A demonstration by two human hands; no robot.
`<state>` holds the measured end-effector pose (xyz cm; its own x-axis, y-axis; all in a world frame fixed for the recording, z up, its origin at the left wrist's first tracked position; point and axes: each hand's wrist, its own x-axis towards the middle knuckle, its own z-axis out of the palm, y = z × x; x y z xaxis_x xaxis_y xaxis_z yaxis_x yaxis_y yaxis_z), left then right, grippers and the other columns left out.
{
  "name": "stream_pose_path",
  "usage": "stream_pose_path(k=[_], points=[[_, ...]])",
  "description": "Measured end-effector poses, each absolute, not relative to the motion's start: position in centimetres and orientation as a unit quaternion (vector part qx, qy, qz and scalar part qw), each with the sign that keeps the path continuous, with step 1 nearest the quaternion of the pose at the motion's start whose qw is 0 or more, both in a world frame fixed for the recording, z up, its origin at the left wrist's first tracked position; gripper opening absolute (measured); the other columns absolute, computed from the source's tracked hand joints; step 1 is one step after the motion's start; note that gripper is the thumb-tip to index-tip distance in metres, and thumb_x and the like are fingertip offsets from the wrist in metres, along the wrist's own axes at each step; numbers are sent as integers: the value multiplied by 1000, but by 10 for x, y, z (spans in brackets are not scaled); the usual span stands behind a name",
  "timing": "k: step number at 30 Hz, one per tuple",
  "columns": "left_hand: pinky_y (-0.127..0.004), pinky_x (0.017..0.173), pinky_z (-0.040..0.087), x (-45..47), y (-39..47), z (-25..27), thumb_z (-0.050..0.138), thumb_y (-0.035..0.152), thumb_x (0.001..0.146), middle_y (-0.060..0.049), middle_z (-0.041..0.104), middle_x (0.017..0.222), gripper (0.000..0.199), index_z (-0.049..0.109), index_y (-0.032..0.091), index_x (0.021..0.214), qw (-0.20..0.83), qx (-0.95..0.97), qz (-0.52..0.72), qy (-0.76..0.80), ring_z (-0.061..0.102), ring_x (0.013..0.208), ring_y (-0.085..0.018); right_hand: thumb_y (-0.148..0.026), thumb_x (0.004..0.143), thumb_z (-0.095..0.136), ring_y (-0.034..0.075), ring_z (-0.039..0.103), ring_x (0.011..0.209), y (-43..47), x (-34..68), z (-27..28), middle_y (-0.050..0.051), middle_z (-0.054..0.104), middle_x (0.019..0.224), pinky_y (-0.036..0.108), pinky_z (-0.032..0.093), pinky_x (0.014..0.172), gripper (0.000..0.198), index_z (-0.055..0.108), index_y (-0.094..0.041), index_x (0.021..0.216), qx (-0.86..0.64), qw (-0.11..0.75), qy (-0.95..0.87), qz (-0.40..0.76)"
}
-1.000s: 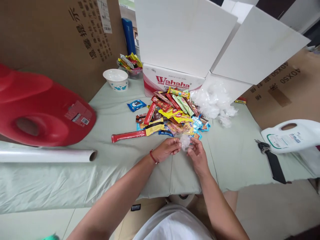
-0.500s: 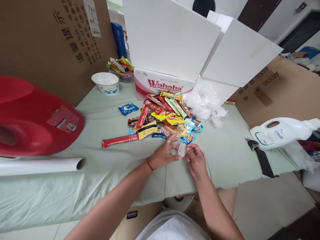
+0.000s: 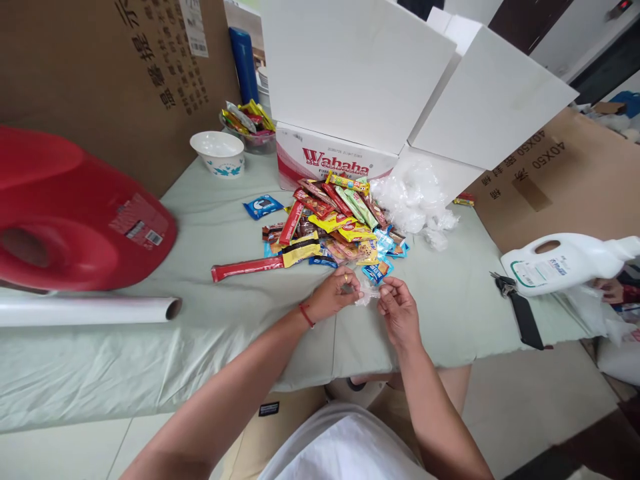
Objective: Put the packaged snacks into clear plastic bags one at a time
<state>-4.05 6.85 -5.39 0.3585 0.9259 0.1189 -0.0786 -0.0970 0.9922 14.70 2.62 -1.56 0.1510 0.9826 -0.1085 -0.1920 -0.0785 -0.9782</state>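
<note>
Between my two hands is a small clear plastic bag (image 3: 367,293), crumpled and see-through. My left hand (image 3: 334,293) pinches its left side with thumb and fingertips. At its right edge, my right hand (image 3: 399,308) pinches it between thumb and forefinger. Just beyond my fingers lies a pile of wrapped snacks (image 3: 340,213) in red, yellow, green and blue packets. A blue snack packet (image 3: 377,271) is the closest one to the bag. To the right of the pile sits a heap of crumpled clear plastic bags (image 3: 417,200).
A white Wahaha carton (image 3: 340,157) with raised flaps stands behind the pile. On the left are a paper bowl (image 3: 219,155), a red jug (image 3: 85,220) and a white roll (image 3: 90,311). On the right lie a white bottle (image 3: 560,265) and keys with a black strap (image 3: 523,317).
My left thumb and fingers have closed on the bag's left side, where they were apart before. The bag is now stretched between both hands. The camera view has shifted slightly.
</note>
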Motion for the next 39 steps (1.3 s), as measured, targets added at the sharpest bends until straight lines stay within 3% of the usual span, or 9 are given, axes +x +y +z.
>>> stream_pose_path(k=[9, 15, 19, 23, 25, 30, 34, 37, 39], points=[[-36, 95, 49, -39, 70, -58, 81, 54, 80, -8, 57, 107, 39, 68, 17, 78, 560, 564, 485, 365, 57, 104, -22, -46, 71, 89, 15, 50, 77, 17, 149, -32, 0, 58, 87, 26, 44, 66, 40, 71, -24, 100, -574, 475, -476, 467], [-40, 105, 44, -40, 69, -58, 83, 46, 78, -11, 61, 118, 30, 74, 18, 76, 631, 528, 468, 323, 57, 118, -28, -45, 79, 81, 18, 55, 80, 26, 149, -30, 1, 61, 90, 30, 50, 70, 45, 67, -28, 119, -505, 527, -459, 506], [-43, 108, 40, -42, 69, -55, 82, 38, 76, -10, 63, 119, 19, 76, 20, 75, 653, 499, 481, 305, 56, 120, -30, -44, 83, 79, 17, 54, 81, 27, 165, -29, 3, 63, 97, 30, 47, 71, 23, 73, -26, 96, -527, 470, -540, 459], [-39, 104, 41, -45, 69, -48, 82, 36, 74, -9, 64, 122, 20, 73, 19, 72, 671, 461, 503, 288, 53, 125, -30, -44, 86, 78, 19, 57, 94, 22, 178, -24, 6, 62, 106, 29, 46, 77, 21, 72, -24, 83, -536, 478, -571, 398], [-37, 100, 42, -46, 68, -44, 84, 37, 74, -10, 66, 120, 22, 72, 18, 74, 702, 435, 503, 257, 55, 122, -29, -46, 85, 80, 15, 55, 84, 18, 180, -21, 6, 63, 114, 27, 44, 68, 25, 70, -23, 82, -521, 483, -553, 435], [-32, 87, 43, -41, 65, -43, 86, 47, 78, -3, 67, 88, 35, 68, 19, 89, 748, 375, 497, 231, 61, 89, -18, -53, 81, 83, 8, 27, 49, 14, 171, -18, -7, 47, 65, 23, 20, 45, 36, 62, -24, 84, -516, 488, -411, 571], [-25, 71, 38, -38, 66, -48, 86, 56, 76, 3, 57, 77, 45, 63, 19, 88, 702, 418, 497, 293, 49, 72, -11, -52, 68, 91, 6, 24, 48, 18, 171, -20, -8, 44, 63, 21, 15, 43, 43, 62, -22, 80, -541, 476, -351, 598], [-24, 59, 33, -37, 67, -49, 80, 62, 79, 6, 49, 70, 48, 58, 20, 89, 699, 436, 476, 307, 41, 61, -9, -56, 66, 92, 6, 27, 50, 18, 177, -22, -7, 49, 65, 20, 19, 43, 46, 65, -21, 78, -551, 441, -347, 617], [-24, 53, 27, -37, 66, -47, 79, 63, 81, 8, 44, 67, 48, 56, 21, 91, 702, 435, 471, 310, 34, 55, -8, -64, 72, 87, 9, 42, 59, 18, 179, -23, -1, 60, 76, 20, 32, 47, 48, 71, -21, 85, -551, 442, -351, 615]])
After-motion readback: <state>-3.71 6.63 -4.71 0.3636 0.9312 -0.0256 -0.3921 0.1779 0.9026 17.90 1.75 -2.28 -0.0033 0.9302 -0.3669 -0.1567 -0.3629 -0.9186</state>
